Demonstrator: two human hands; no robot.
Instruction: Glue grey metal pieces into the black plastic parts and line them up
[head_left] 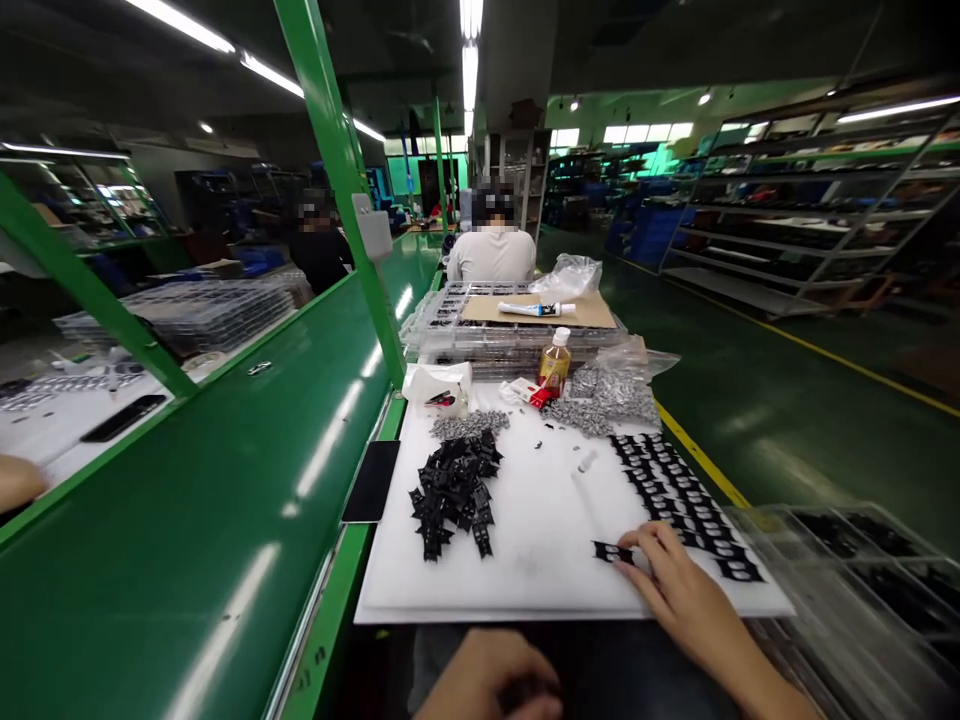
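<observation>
My right hand [675, 590] rests on the white work mat [540, 540], fingers curled and pinching a small black plastic part [611, 552] at the near end of a row of laid-out black parts [679, 495]. My left hand [491, 685] is low at the frame's bottom edge, below the mat, fingers curled closed; what it holds, if anything, is hidden. A heap of loose black parts [454, 490] lies on the mat's left half. Small grey metal pieces lie in a pile [469, 424] behind that heap, with a larger pile [607, 398] to the right.
A green conveyor belt [225, 480] runs along the left, with a black phone [372, 482] at its edge. Behind the mat stand a bottle [556, 362], a white box [439, 388] and stacked clear trays [510, 335]. More clear trays [862, 580] sit right. Two people sit further back.
</observation>
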